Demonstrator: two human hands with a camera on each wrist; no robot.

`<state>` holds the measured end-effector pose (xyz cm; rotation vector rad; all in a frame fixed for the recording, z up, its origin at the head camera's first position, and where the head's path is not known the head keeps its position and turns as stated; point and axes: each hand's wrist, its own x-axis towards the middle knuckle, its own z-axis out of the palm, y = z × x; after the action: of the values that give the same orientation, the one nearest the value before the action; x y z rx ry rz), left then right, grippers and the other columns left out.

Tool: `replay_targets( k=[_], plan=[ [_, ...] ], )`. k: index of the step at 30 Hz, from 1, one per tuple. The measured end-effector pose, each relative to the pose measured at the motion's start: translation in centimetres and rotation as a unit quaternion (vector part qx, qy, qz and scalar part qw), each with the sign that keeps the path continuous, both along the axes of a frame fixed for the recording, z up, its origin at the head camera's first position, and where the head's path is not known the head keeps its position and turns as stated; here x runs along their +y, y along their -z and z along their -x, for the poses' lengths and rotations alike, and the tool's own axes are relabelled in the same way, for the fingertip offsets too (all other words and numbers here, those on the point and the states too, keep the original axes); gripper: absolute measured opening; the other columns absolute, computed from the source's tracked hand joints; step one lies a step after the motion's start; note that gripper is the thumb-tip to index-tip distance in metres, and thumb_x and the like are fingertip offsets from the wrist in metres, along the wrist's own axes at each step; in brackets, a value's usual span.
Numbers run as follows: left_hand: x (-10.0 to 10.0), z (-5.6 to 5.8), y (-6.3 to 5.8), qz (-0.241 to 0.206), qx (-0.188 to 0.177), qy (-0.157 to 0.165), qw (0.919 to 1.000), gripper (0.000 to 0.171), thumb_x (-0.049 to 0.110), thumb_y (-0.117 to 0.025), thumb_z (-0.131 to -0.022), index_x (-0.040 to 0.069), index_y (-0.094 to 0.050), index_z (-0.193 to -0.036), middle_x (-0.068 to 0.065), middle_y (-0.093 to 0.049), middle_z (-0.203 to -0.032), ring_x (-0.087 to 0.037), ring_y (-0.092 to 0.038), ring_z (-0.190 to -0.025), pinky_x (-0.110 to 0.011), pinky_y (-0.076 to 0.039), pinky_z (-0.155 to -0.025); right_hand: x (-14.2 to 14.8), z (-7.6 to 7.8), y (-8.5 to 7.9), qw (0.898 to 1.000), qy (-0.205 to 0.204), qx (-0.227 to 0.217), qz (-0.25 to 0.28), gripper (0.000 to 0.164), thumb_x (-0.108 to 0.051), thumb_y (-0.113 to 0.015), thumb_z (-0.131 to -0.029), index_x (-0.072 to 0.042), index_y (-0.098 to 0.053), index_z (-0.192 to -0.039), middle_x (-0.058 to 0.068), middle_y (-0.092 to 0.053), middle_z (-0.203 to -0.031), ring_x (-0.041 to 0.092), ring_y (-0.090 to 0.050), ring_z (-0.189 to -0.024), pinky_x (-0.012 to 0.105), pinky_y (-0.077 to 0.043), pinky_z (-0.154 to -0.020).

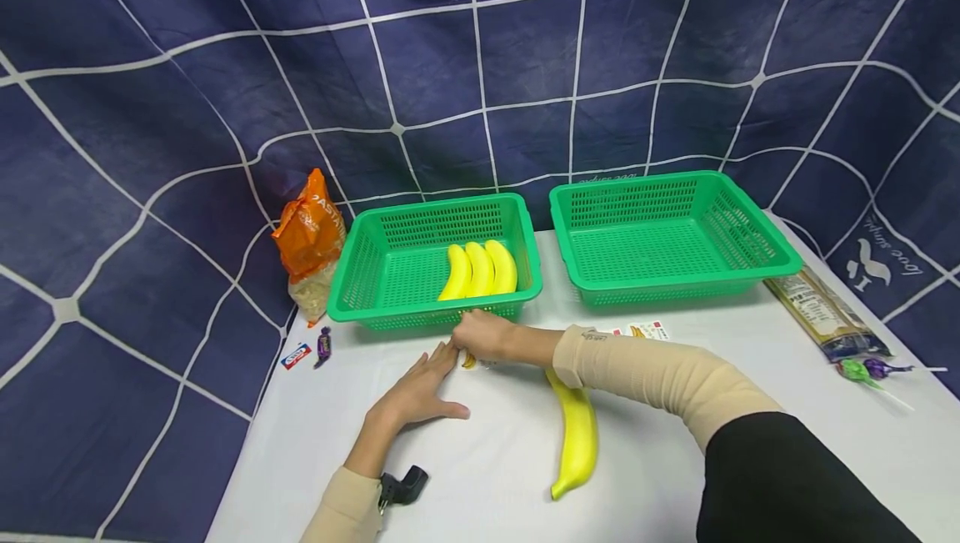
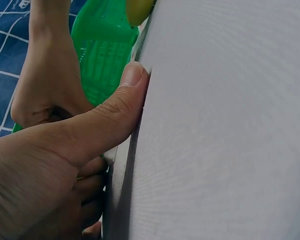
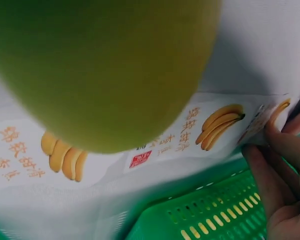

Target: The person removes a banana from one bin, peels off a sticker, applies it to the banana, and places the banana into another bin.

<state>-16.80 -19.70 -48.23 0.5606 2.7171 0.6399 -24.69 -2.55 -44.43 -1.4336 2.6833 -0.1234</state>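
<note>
One label strip (image 3: 190, 130) lies before the left green basket (image 1: 405, 311), its edge pinched by the right hand's (image 1: 483, 334) fingers; the left hand's (image 1: 420, 389) are outstretched, apparently unfilled. Even, gentle tension should be kept.

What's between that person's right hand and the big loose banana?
Part of a white strip printed with bananas. The right wrist view shows it running from the right hand to behind the loose banana.
</note>
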Motion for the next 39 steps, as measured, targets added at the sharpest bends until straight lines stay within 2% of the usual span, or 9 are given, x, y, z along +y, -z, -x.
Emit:
replay_targets(
  k=[5, 12, 17, 24, 31, 39],
  plan=[
    [0.09, 0.00, -0.26, 0.003, -0.002, -0.002, 1.0000, 0.119, 0.057, -0.080, -0.069, 0.008, -0.015, -0.156, -0.006, -0.012, -0.165, -0.027, -0.012, -0.153, -0.051, -0.012, -0.124, 0.18, 0.10, -0.17, 1.000, 0.001, -0.010, -0.021, 0.019, -0.004, -0.067, -0.088, -0.014, -0.078, -0.101, -0.004, -0.076, -0.086, 0.002, -0.057, -0.068, 0.016, -0.054, -0.065],
    [0.25, 0.04, -0.16, 0.015, -0.001, -0.001, 0.9999, 0.118, 0.059, -0.078, -0.069, 0.007, -0.017, -0.156, -0.008, -0.013, -0.164, -0.027, -0.013, -0.153, -0.051, -0.013, -0.124, 0.15, 0.26, -0.02, 0.999, -0.010, -0.006, -0.053, 0.010, -0.006, -0.073, -0.084, -0.014, -0.077, -0.088, -0.004, -0.075, -0.085, 0.005, -0.062, -0.072, 0.017, -0.055, -0.067],
    [0.35, 0.02, -0.23, 0.004, -0.007, 0.000, 1.0000, 0.116, 0.058, -0.079, -0.070, 0.007, -0.019, -0.155, -0.006, -0.012, -0.165, -0.028, -0.012, -0.153, -0.052, -0.012, -0.124, 0.09, 0.24, 0.15, 0.999, -0.003, -0.011, -0.035, 0.009, -0.006, -0.078, -0.079, -0.014, -0.074, -0.079, -0.003, -0.072, -0.085, 0.007, -0.060, -0.071, 0.016, -0.051, -0.063],
    [0.22, -0.15, -0.44, 0.007, -0.007, -0.001, 1.0000, 0.117, 0.057, -0.080, -0.069, 0.008, -0.019, -0.156, -0.004, -0.012, -0.164, -0.027, -0.012, -0.153, -0.052, -0.012, -0.123, 0.02, 0.02, 0.21, 1.000, 0.012, -0.022, 0.010, 0.016, 0.003, -0.071, -0.081, -0.012, -0.074, -0.077, -0.005, -0.071, -0.075, 0.004, -0.054, -0.063, 0.013, -0.046, -0.057],
    [0.10, -0.08, -0.32, -0.005, -0.001, -0.002, 1.0000, 0.121, 0.053, -0.083, -0.067, 0.011, -0.013, -0.157, -0.002, -0.010, -0.165, -0.025, -0.013, -0.153, -0.052, -0.013, -0.123, 0.27, -0.10, 0.04, 0.999, 0.011, -0.016, 0.026, 0.021, 0.008, -0.066, -0.079, -0.010, -0.068, -0.069, -0.006, -0.055, -0.062, 0.006, -0.044, -0.058, 0.013, -0.035, -0.051],
    [0.09, -0.03, -0.31, -0.015, -0.002, 0.003, 0.9999, 0.119, 0.051, -0.083, -0.067, 0.009, -0.016, -0.156, -0.004, -0.012, -0.164, -0.027, -0.013, -0.153, -0.052, -0.013, -0.123, 0.47, -0.07, 0.05, 0.999, 0.009, -0.009, 0.030, 0.018, 0.004, -0.066, -0.083, -0.011, -0.071, -0.074, -0.005, -0.063, -0.067, 0.005, -0.052, -0.061, 0.013, -0.043, -0.056]
  ],
)
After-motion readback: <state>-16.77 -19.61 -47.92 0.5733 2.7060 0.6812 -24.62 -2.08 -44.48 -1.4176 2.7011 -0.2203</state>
